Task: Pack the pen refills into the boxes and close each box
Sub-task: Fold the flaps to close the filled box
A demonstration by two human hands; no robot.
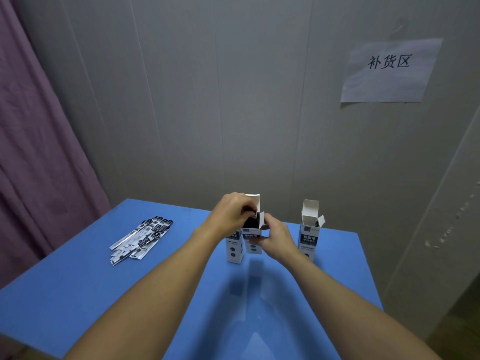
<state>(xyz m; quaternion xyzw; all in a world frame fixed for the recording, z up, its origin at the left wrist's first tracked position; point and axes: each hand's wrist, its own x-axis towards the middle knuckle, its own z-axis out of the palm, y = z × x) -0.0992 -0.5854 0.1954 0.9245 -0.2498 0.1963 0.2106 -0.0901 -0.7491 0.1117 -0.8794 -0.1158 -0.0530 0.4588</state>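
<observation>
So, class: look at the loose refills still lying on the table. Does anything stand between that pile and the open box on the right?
Yes. The person's forearms and both hands, left hand and right hand, cross that path, along with the two boxes they are handling. The refill pile lies far left; the open box stands far right.

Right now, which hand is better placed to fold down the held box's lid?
Left, probably. The left hand is already at the open top of the held box, beside its raised lid, while the right hand grips the body.

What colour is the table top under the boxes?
Blue: the table top is plain blue, seen in the head view.
</observation>
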